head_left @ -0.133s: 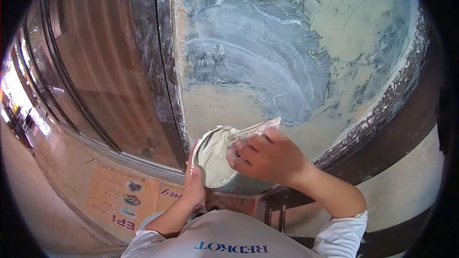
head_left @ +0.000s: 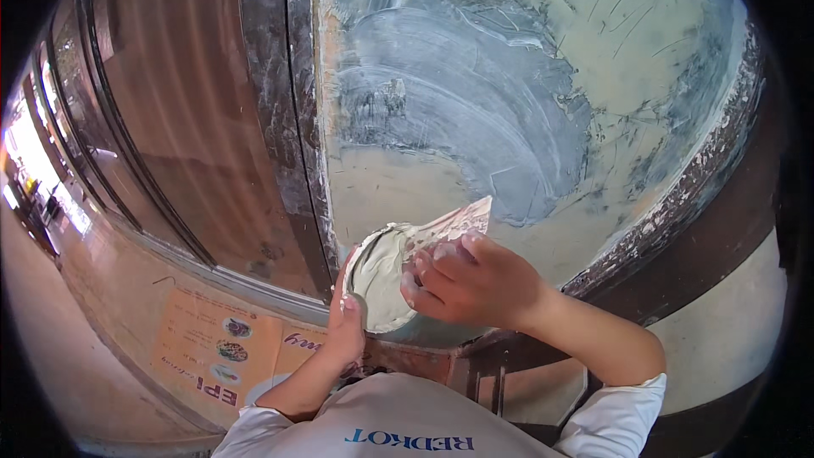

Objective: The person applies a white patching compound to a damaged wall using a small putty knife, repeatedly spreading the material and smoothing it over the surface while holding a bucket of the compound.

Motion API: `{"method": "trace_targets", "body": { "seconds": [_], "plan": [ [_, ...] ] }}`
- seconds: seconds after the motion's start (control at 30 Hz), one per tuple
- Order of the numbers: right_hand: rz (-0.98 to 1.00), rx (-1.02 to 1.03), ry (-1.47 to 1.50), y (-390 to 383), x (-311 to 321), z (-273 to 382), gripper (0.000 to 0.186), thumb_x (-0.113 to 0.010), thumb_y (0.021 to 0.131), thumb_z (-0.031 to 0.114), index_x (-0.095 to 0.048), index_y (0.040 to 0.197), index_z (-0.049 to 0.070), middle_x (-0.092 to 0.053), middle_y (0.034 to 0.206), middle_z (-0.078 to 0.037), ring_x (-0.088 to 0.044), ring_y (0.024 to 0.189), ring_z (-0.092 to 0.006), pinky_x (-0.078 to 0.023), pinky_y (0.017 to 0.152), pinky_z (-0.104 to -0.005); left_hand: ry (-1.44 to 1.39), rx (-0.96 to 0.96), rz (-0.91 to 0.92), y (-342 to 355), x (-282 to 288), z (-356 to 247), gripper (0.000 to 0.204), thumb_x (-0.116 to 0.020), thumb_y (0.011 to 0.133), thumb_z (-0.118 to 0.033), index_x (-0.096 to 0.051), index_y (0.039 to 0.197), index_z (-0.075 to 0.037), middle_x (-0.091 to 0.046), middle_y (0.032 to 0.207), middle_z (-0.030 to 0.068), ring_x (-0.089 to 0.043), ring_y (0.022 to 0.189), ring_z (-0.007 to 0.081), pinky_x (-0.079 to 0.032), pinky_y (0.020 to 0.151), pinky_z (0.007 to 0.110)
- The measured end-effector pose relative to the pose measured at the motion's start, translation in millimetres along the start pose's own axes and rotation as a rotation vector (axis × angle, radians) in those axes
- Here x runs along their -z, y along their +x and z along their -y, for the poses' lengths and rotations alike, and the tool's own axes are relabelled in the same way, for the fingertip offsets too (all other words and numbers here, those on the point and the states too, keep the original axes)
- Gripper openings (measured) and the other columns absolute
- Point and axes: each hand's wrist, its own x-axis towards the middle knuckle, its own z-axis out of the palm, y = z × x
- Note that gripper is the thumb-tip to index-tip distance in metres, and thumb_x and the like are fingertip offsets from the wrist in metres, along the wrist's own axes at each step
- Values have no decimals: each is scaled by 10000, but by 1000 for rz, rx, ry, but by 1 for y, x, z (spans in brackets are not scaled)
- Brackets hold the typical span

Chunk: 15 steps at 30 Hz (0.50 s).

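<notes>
A round tub (head_left: 392,328) of pale, creamy putty (head_left: 377,282) is tilted so that its open top shows. My left hand (head_left: 346,329) grips the tub at its left side, the thumb over the near rim. My right hand (head_left: 479,284) is closed on a flat putty scraper (head_left: 462,219) smeared with putty. The scraper slants up and to the right, its left end at the tub's far right rim. Fingers hide its lower part. Putty also marks my right fingertips.
Ahead stands a panel (head_left: 475,110) patched with grey and pale green putty. Its dark frame (head_left: 297,119) runs along the left, beside brown glazed panels (head_left: 186,102). An orange printed sheet (head_left: 199,343) lies on the floor at lower left.
The scraper has turned, showing more of its putty-smeared face. My right hand has turned with it and its forearm has shifted slightly right. My left hand and the tub are nearly still.
</notes>
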Motion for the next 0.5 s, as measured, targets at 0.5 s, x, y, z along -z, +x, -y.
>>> {"method": "trace_targets", "body": {
  "seconds": [0.5],
  "plan": [
    [-388, 4, 13, -14, -12, -15, 224, -671, 805, 267, -587, 994, 351, -633, 986, 109, -547, 925, -106, -339, 727, -340, -441, 355, -48, -2, 6, 1, 763, -302, 990, -615, -293, 1478, -29, -429, 1462, 166, -465, 1323, 286, -402, 1096, 433]
  ]
}}
